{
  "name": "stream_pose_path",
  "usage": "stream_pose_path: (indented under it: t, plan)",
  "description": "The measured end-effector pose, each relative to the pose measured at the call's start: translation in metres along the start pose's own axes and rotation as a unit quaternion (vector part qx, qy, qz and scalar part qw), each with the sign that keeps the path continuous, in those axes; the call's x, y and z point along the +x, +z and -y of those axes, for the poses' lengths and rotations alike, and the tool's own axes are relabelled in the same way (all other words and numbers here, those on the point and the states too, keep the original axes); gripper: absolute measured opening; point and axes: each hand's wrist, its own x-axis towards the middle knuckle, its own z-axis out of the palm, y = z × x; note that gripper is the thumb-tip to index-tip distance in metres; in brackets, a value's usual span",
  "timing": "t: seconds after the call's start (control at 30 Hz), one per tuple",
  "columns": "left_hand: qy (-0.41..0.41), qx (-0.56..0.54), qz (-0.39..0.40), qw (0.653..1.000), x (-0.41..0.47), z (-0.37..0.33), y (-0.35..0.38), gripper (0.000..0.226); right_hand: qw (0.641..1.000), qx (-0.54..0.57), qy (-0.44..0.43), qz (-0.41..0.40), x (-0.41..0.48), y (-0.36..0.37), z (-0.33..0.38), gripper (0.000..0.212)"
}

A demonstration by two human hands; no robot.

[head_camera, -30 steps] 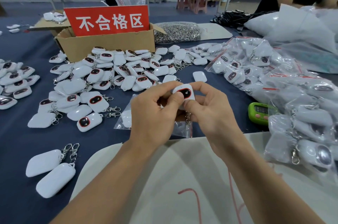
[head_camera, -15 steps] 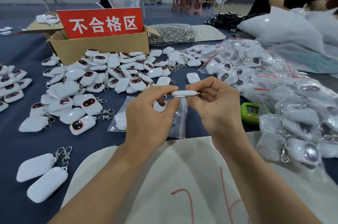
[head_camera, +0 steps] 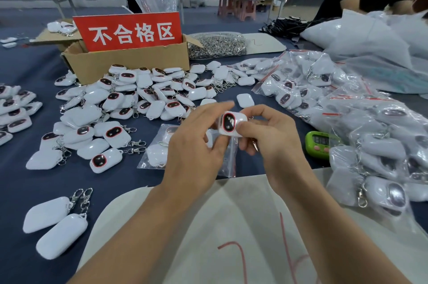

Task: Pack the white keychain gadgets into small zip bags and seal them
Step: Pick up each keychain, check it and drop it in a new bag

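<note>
Thumb and fingers of the right hand [head_camera: 273,137] pinch a white keychain gadget [head_camera: 231,124], dark red-rimmed face up, above clear zip bags [head_camera: 154,156] on the blue table [head_camera: 27,186]. The left hand [head_camera: 194,147] is blurred at the gadget's left edge, and its grip cannot be told.

A dark blue tabletop [head_camera: 27,181] carries loose white gadgets [head_camera: 139,98], a cardboard box [head_camera: 129,61], bagged gadgets [head_camera: 347,103], a green timer [head_camera: 318,144] and a white sheet [head_camera: 231,225].
</note>
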Motion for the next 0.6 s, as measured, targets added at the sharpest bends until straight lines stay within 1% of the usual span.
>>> stream_pose_path:
  t: [0.03, 0.1, 0.2, 0.23, 0.33, 0.47, 0.53, 0.6]
  plan:
    - [0.005, 0.001, 0.002, 1.0, 0.0002, 0.0006, -0.0002, 0.043, 1.0, 0.006, 0.017, -0.001, 0.0004, -0.0001, 0.0006, 0.013]
    - [-0.004, 0.004, 0.001, 1.0, 0.0001, 0.0018, -0.0016, 0.027, 1.0, 0.006, 0.022, 0.004, 0.0012, -0.0003, 0.0008, 0.008]
    - [-0.011, 0.024, -0.011, 1.0, -0.0007, 0.001, -0.0027, 0.012, 1.0, 0.0, 0.002, 0.012, 0.0009, -0.0014, 0.0013, 0.027]
    - [-0.012, 0.026, -0.017, 0.999, -0.0012, 0.0007, -0.0026, 0.009, 1.0, -0.003, -0.003, 0.02, 0.0002, -0.0017, 0.0025, 0.029]
    - [-0.023, 0.008, -0.027, 0.999, -0.0019, 0.0009, -0.003, 0.016, 0.999, -0.02, -0.02, 0.046, -0.0021, -0.0013, 0.0051, 0.018]
    - [-0.047, -0.016, -0.034, 0.998, 0.0002, 0.0014, -0.0038, 0.035, 0.998, -0.028, -0.035, 0.044, -0.0008, 0.0008, 0.0009, 0.032]
    - [-0.051, -0.028, -0.04, 0.997, 0.0005, 0.003, -0.0039, 0.037, 0.997, -0.039, -0.042, 0.042, 0.0001, 0.0017, -0.0007, 0.034]
    - [-0.055, -0.029, -0.048, 0.997, -0.0008, 0.005, -0.0018, 0.036, 0.996, -0.055, -0.051, 0.038, 0.001, 0.002, -0.002, 0.031]
